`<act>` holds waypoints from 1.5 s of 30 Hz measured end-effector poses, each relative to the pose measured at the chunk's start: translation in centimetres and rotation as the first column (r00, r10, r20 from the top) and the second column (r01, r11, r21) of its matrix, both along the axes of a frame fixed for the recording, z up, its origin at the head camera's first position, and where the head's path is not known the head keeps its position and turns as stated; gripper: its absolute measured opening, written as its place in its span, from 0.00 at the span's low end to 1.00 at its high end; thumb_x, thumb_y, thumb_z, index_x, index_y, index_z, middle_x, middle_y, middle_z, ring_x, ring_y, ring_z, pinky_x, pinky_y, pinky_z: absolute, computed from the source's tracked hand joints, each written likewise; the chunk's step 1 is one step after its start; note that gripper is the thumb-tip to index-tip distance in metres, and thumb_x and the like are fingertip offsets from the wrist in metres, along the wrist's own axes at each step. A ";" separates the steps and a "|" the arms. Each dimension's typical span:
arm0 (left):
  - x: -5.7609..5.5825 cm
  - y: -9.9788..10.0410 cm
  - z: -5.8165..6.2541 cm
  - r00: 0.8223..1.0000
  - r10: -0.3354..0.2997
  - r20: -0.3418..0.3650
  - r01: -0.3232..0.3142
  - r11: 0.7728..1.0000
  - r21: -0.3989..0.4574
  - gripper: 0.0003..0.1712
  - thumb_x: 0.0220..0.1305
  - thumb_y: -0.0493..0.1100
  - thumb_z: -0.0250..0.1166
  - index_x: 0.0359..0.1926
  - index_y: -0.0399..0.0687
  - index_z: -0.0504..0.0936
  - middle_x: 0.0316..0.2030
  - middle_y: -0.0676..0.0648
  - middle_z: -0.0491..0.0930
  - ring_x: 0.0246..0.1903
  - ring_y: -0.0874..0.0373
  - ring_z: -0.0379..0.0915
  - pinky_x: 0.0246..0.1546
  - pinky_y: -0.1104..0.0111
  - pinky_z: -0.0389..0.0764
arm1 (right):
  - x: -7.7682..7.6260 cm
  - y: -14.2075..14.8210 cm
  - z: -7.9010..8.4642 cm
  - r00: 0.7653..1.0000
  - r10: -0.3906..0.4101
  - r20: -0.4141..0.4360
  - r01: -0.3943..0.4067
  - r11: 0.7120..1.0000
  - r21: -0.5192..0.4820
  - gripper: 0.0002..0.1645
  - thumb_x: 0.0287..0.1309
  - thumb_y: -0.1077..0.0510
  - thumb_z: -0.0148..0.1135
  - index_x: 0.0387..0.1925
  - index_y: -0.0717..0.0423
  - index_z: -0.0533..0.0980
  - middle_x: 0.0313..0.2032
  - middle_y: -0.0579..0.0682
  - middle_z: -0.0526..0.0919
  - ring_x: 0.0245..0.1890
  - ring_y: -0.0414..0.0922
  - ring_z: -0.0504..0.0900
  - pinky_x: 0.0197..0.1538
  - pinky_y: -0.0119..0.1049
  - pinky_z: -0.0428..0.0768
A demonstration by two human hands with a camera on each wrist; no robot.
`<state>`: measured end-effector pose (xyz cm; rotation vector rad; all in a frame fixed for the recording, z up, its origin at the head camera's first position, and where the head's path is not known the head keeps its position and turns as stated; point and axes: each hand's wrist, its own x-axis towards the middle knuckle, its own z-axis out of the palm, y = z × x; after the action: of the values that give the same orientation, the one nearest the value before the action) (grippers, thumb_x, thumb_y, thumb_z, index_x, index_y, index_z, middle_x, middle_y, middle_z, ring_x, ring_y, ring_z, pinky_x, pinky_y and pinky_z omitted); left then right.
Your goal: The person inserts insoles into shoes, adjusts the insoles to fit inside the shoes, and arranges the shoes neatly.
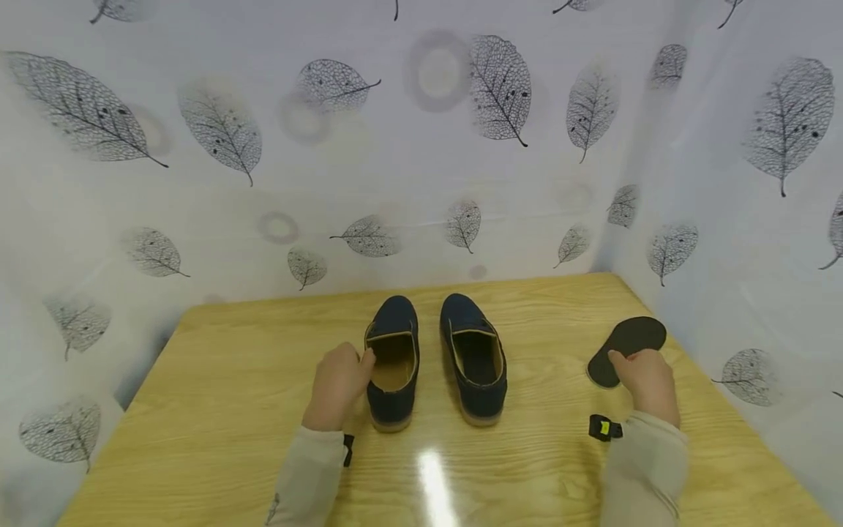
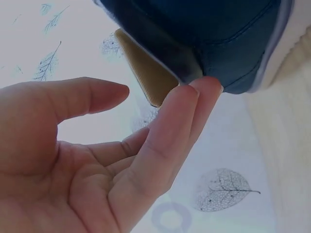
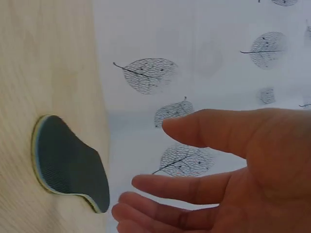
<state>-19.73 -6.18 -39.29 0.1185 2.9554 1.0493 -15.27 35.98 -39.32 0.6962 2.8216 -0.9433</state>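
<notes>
Two dark blue slip-on shoes stand side by side, toes pointing away. The left shoe (image 1: 391, 405) shows a tan lining, the right shoe (image 1: 484, 400) a dark inside. My left hand (image 1: 337, 386) is at the left shoe's left side. In the left wrist view its fingertips (image 2: 177, 99) are right at the rim of the shoe opening, with the thumb held apart. Over at the right, a dark insole (image 1: 632, 338) with a pale edge lies on the table. My right hand (image 3: 214, 165) hovers near it, thumb and fingers spread, holding nothing.
The wooden table (image 1: 263, 351) has its far and right edges against a white leaf-print cloth (image 1: 408, 168). A dark strap (image 1: 602, 427) with a yellow-green mark is at the right wrist, and another dark strap (image 1: 347, 449) is at the left.
</notes>
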 end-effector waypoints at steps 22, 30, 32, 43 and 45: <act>-0.2 -0.6 1.4 0.999 0.034 -0.030 -0.034 0.999 0.020 0.28 0.69 0.42 0.53 0.09 0.50 0.60 0.08 0.55 0.56 0.10 0.62 0.54 0.13 0.72 0.58 | -2.4 -0.3 -4.9 0.960 -0.250 0.128 0.245 0.968 0.059 0.61 0.59 0.38 0.59 0.56 0.96 0.48 0.46 0.87 0.55 0.46 0.73 0.59 0.40 0.55 0.72; 0.0 -1.1 1.4 0.999 0.044 0.007 -0.044 0.999 0.032 0.28 0.70 0.43 0.53 0.09 0.49 0.61 0.08 0.55 0.56 0.09 0.63 0.54 0.12 0.73 0.58 | -2.5 -0.8 -4.8 0.965 -0.249 0.080 0.248 0.969 0.026 0.49 0.62 0.46 0.54 0.53 0.95 0.56 0.48 0.89 0.54 0.49 0.76 0.59 0.40 0.57 0.72; 0.1 -1.2 1.5 0.999 0.046 0.017 -0.047 0.998 0.035 0.27 0.70 0.43 0.53 0.11 0.48 0.63 0.09 0.54 0.58 0.10 0.62 0.55 0.13 0.73 0.58 | -2.3 -0.6 -4.7 0.971 -0.231 0.057 0.230 0.973 0.029 0.48 0.62 0.45 0.52 0.53 0.94 0.59 0.50 0.92 0.54 0.51 0.80 0.58 0.46 0.62 0.70; 0.1 -1.9 1.7 0.997 0.058 0.048 -0.059 0.998 0.034 0.22 0.70 0.43 0.53 0.16 0.45 0.68 0.12 0.52 0.62 0.12 0.62 0.58 0.14 0.72 0.61 | -1.6 0.2 -2.9 0.946 -0.301 -0.119 0.297 0.954 -0.051 0.45 0.60 0.39 0.53 0.47 0.85 0.67 0.50 0.83 0.65 0.50 0.74 0.66 0.52 0.63 0.67; 0.1 -2.0 1.7 0.997 0.057 0.049 -0.058 0.998 0.032 0.22 0.70 0.43 0.53 0.18 0.43 0.70 0.13 0.51 0.63 0.12 0.62 0.58 0.15 0.72 0.61 | -1.5 0.3 -2.4 0.941 -0.310 -0.136 0.303 0.950 -0.070 0.41 0.59 0.38 0.53 0.34 0.81 0.72 0.40 0.77 0.72 0.39 0.67 0.72 0.43 0.56 0.73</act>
<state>-19.60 -8.19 -37.59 0.0081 2.9153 1.0928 -16.77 36.32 -41.68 1.1305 2.8531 -1.1463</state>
